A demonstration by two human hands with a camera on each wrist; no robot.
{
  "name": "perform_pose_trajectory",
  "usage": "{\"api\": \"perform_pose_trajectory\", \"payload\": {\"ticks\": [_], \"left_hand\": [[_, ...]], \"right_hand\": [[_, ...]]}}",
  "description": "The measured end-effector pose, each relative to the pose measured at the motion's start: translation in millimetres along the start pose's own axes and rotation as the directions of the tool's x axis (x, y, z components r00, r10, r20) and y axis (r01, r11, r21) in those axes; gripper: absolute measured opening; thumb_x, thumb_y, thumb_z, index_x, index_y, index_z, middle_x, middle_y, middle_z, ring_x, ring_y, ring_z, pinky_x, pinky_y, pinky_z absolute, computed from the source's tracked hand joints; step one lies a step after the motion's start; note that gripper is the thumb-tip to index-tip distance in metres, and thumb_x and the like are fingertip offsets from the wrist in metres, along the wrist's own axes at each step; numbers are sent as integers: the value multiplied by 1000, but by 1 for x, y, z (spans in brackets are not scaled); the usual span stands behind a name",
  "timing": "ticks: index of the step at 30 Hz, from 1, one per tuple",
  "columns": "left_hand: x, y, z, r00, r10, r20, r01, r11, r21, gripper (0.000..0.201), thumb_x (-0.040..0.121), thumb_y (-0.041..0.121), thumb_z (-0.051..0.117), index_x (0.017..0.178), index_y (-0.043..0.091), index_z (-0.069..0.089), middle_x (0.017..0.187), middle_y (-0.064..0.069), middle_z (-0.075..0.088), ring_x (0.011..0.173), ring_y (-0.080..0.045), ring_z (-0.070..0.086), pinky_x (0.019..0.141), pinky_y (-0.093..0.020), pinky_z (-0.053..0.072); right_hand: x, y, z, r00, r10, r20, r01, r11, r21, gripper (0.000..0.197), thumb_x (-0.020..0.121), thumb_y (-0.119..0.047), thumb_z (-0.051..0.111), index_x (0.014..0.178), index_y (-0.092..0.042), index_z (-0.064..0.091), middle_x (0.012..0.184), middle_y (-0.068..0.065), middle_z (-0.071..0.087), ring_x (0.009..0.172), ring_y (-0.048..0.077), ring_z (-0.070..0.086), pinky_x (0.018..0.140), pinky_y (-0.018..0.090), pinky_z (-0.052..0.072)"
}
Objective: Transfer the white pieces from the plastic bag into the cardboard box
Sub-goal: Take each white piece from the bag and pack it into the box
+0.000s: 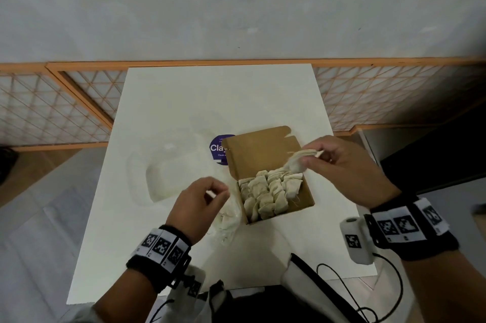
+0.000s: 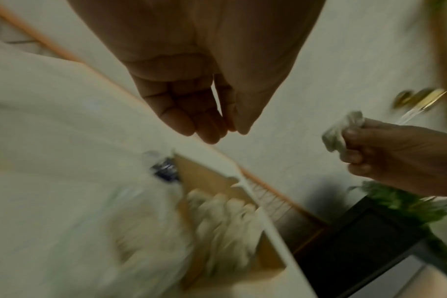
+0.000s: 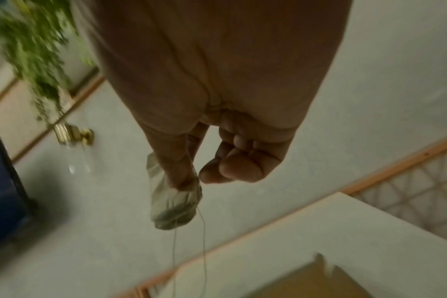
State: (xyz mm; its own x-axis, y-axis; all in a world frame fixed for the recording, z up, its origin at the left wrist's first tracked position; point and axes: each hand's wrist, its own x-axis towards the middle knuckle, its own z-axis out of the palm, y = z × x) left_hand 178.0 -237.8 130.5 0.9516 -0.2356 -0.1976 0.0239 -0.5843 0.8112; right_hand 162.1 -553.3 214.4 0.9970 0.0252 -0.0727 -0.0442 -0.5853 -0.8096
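Right hand (image 1: 342,165) pinches one white piece (image 1: 298,161) between thumb and fingers, above the far right corner of the open box (image 1: 265,154), threads dangling. Left hand (image 1: 200,201) hovers just left of the box over the crumpled bag (image 1: 228,217), fingers loosely curled, fingertips near the thumb, holding nothing visible. Box sits mid-table (image 1: 184,101), near half packed with pieces (image 1: 268,193).
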Motion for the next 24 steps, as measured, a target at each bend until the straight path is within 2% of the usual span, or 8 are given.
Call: {"api": "perform_pose_trajectory", "payload": {"ticks": [4, 5, 8, 10, 14, 17, 20, 24], "left_hand": [[-14, -44, 10, 983, -178, 37, 171, 975, 143, 6, 95, 37, 71, 97, 34, 66, 100, 15, 68, 76, 2, 63, 67, -13, 44], [-18, -54, 13, 977, -211, 38, 201, 964, 175, 9, 95, 39, 70, 100, 34, 64, 104, 15, 65, 81, 2, 63, 70, -14, 45], [-23, -78, 23, 958, -286, 13, 275, 932, 235, 16, 94, 45, 69, 104, 36, 59, 110, 11, 57, 94, -5, 64, 82, -24, 50], [-23, -86, 27, 948, -318, -23, 313, 911, 268, 21, 94, 51, 66, 100, 34, 56, 108, 11, 55, 95, -9, 63, 85, -31, 53], [-15, -84, 31, 923, -382, -40, 373, 865, 335, 34, 94, 56, 63, 98, 25, 50, 102, 9, 55, 87, -11, 59, 76, -29, 46], [-7, -83, 34, 912, -411, -17, 389, 850, 356, 36, 94, 55, 63, 101, 24, 48, 103, 7, 57, 89, -14, 60, 77, -30, 46], [-1, -81, 36, 900, -436, -4, 404, 829, 388, 36, 95, 52, 65, 103, 23, 47, 103, 4, 59, 91, -18, 60, 78, -31, 48], [0, -85, 40, 869, -494, 8, 456, 807, 375, 46, 91, 55, 68, 106, 19, 44, 101, 4, 61, 90, -20, 63, 78, -34, 51]], "right_hand": [[0, 66, 19, 979, 193, 68, -179, 968, -176, 6, 95, -35, 71, 100, -36, 74, 93, -7, 65, 78, 7, 60, 70, 25, 45], [1, 81, 29, 969, 230, 86, -209, 957, -199, 4, 96, -35, 70, 99, -33, 73, 90, -5, 66, 78, 10, 60, 69, 27, 44], [9, 116, 59, 938, 318, 140, -269, 918, -290, 9, 96, -30, 69, 90, -23, 68, 82, 2, 69, 78, 24, 64, 71, 38, 49], [15, 132, 77, 904, 392, 169, -301, 866, -398, 10, 97, -30, 65, 92, -22, 66, 85, 1, 67, 83, 26, 64, 76, 41, 52], [28, 142, 100, 844, 501, 192, -312, 749, -585, 21, 101, -35, 54, 113, -22, 66, 114, 8, 71, 105, 31, 66, 88, 39, 54], [36, 138, 110, 823, 546, 153, -338, 689, -641, 28, 105, -33, 47, 123, -18, 62, 127, 12, 67, 116, 33, 64, 91, 39, 50], [40, 135, 114, 818, 565, 110, -386, 680, -623, 30, 106, -36, 42, 123, -19, 60, 125, 13, 67, 114, 35, 63, 89, 39, 47], [35, 133, 117, 825, 561, 72, -424, 696, -579, 27, 103, -42, 41, 115, -22, 55, 112, 12, 69, 99, 34, 63, 82, 39, 49]]}}
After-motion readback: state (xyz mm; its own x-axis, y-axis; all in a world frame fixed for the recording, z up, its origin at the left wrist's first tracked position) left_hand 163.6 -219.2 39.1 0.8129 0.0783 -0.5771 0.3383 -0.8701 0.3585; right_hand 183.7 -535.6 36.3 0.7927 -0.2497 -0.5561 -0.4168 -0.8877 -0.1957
